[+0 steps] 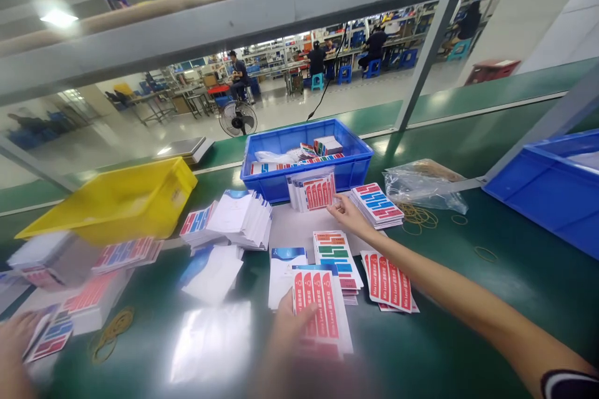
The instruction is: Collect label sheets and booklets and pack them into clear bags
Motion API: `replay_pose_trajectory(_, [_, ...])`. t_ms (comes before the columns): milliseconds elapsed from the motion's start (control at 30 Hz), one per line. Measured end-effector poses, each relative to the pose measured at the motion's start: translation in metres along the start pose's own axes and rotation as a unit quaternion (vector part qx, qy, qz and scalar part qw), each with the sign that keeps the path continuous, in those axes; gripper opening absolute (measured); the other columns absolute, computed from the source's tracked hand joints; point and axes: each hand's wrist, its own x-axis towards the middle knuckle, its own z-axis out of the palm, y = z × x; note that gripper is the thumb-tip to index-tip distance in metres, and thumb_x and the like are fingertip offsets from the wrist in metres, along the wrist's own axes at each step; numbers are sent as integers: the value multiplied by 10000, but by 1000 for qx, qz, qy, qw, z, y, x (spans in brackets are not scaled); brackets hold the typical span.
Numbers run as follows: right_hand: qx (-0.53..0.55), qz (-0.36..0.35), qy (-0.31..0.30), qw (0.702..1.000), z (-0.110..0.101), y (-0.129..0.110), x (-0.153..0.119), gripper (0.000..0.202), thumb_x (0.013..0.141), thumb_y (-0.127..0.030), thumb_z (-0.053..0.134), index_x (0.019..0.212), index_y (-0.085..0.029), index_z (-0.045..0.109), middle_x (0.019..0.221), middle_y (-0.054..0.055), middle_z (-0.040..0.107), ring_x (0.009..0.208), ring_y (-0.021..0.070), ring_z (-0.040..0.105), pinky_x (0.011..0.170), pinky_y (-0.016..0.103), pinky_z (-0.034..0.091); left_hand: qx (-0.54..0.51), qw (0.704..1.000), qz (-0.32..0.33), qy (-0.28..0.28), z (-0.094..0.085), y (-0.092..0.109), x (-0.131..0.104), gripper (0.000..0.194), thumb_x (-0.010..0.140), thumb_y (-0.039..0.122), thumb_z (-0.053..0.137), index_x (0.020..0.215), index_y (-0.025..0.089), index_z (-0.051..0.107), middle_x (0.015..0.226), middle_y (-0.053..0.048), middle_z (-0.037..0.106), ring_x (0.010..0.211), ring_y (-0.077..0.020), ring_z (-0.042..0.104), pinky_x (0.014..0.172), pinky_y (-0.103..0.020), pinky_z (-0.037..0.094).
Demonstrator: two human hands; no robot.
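Note:
My left hand, blurred at the bottom centre, grips a small stack of red-striped sticker sheets by its lower left corner, with the thumb on top. My right hand reaches far forward. Its fingertips touch the right edge of a bundle of red sticker sheets leaning against the blue bin. I cannot see a closed grip there. Between the hands lie a multicoloured sheet stack, white and blue cards and more red sheets.
A yellow bin stands at the left and a second blue bin at the right. A plastic bag and loose rubber bands lie behind my right arm. Another hand rests on sheets at the bottom left. Other workers sit in the background.

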Motion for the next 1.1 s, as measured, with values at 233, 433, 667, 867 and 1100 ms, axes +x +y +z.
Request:
replay_pose_trajectory(233, [79,-118,-221,965,-52,-59,-107,366,862,-425,554,1147,-198,586,1152,77,630,1060,227,586,905,337,481,242,967,45,-71,10,28,-29,322,833,355,593,1110,193,628,1024,-107,697,847,-251,658,773,-334,507])
replay_pose_trajectory(433, [157,-94,-363,914,-29,-34,-178,636,776,-415,696,1329,-215,452,1345,90,501,1239,253,466,1052,380,382,643,744,127,-126,27,36,-57,250,896,171,397,1002,224,617,903,-53,669,835,-240,608,715,-313,426])
replay_pose_trajectory(667, [326,-42,-346,879,21,-12,-209,497,821,-294,642,1272,-210,451,1231,93,584,1156,235,539,999,398,416,743,650,112,-111,26,14,-63,172,879,138,450,908,215,601,873,-14,657,830,-205,602,698,-296,430])
replay_pose_trajectory(867, [349,-16,-303,886,36,-12,-214,597,858,-304,599,1379,-201,325,1056,61,672,1036,202,601,995,405,408,687,709,146,-68,19,2,-68,200,910,151,417,877,200,608,842,-21,654,798,-180,582,711,-291,434])
replay_pose_trajectory(1100, [316,-18,-314,895,30,-8,-214,238,905,-362,545,954,-191,703,980,64,706,946,226,643,871,344,487,544,807,172,154,-30,18,-87,216,838,351,584,1007,219,606,998,-43,665,855,-180,596,756,-293,474])
